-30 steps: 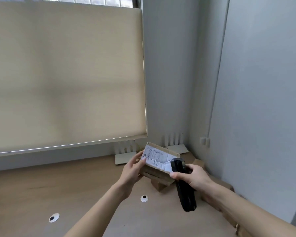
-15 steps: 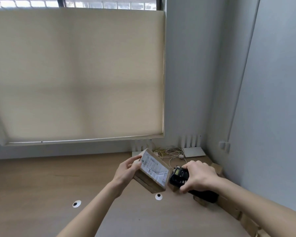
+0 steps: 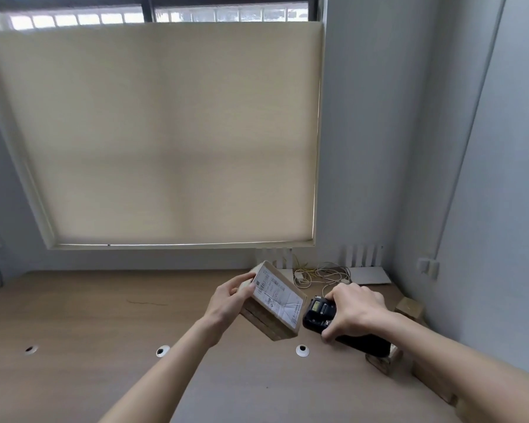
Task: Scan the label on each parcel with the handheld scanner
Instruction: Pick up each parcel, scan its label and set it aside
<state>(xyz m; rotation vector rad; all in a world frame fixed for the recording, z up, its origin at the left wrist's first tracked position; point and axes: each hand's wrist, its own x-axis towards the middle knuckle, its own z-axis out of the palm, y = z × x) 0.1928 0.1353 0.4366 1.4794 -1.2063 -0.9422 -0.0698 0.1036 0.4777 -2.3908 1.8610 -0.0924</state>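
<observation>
Parcel (image 3: 272,303): raised above desk (image 3: 104,315), label (image 3: 277,296) facing scanner (image 3: 321,312).
Left hand (image 3: 229,300): fingers curled round parcel's left end.
Right hand (image 3: 356,312): fingers wrapped round scanner, just right of parcel.
Progress: this scan seemingly underway; other boxes (image 3: 409,308) right of parcel possibly pending.

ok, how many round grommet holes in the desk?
3 grommet holes, in a row along the desk: far left, below the left forearm, and under the held parcel. Arms may hide more.

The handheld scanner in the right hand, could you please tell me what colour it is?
Black, seen best in the head view: the black handheld scanner held by the right hand.
</observation>
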